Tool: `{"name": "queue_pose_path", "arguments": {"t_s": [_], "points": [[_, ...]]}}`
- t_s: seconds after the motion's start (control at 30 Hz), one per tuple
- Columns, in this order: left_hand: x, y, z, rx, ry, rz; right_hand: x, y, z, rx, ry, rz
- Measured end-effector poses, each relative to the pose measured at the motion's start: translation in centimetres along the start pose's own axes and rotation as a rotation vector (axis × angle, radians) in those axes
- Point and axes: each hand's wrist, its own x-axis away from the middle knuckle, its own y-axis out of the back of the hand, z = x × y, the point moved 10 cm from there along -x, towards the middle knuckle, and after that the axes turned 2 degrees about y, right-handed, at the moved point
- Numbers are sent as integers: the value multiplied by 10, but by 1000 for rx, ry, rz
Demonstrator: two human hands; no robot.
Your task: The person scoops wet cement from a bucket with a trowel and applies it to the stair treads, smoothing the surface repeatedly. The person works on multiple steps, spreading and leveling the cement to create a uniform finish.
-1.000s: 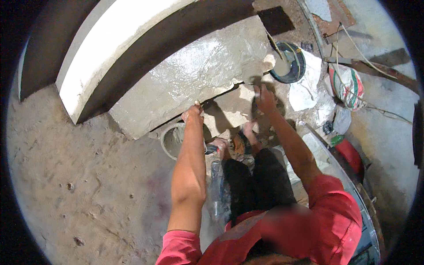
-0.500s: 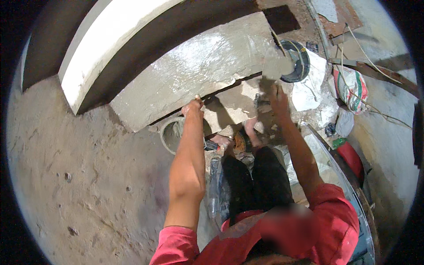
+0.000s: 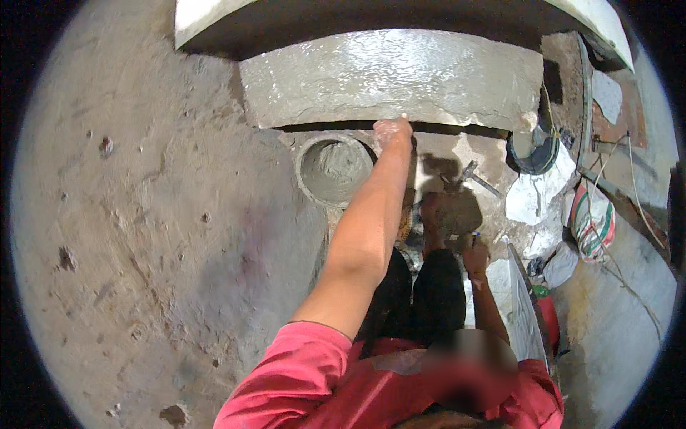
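A wide slab point(image 3: 393, 79) coated in wet grey cement stretches across the far side. At its near edge is my left hand point(image 3: 394, 129), fingers curled and closed on the edge, thumb up on top. A round tub point(image 3: 304, 175) of grey mortar stands just left of my left forearm. My right hand point(image 3: 475, 259) is low beside my right knee, wrapped round the handle of a trowel point(image 3: 459, 212). Its flat blade points away from me, in shade, above the ground near my foot. A hammer point(image 3: 469, 170) lies on the ground between the trowel and the slab.
A black bucket point(image 3: 536, 159) with grey contents stands by the slab's right end, next to white sheeting point(image 3: 537, 194). Farther right are a striped woven sack point(image 3: 593, 222) and a loose cord point(image 3: 636, 186). A rough wall or floor surface point(image 3: 157, 236) fills the left.
My view has turned, so the slab now runs level across it. My right hand and the trowel have drawn back from beside the bucket toward my knee. My left hand stays at the edge.
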Motion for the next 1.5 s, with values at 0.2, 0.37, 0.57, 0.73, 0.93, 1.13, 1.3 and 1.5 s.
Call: {"name": "queue_pose_path", "arguments": {"t_s": [0.2, 0.37, 0.57, 0.73, 0.93, 1.13, 1.3, 1.5], "points": [[9, 20, 39, 391, -438, 170, 26, -2, 148, -43, 374, 16], [-43, 184, 181, 157, -484, -457, 46, -28, 236, 102, 394, 133], [-157, 195, 263, 95, -458, -43, 38, -113, 348, 513, 600, 277], [-153, 166, 245, -6, -791, -69, -12, -139, 417, 664, 576, 31], [-135, 162, 238, -4, -968, -266, -19, -182, 432, 808, 732, 70], [-135, 165, 221, 179, -1078, -161, 16, -214, 429, 941, 855, 146], [-131, 177, 224, 166, -1192, -207, 19, -203, 408, 1132, 775, 305], [-126, 164, 211, 48, -1113, -138, -13, -172, 427, 855, 704, 83]]}}
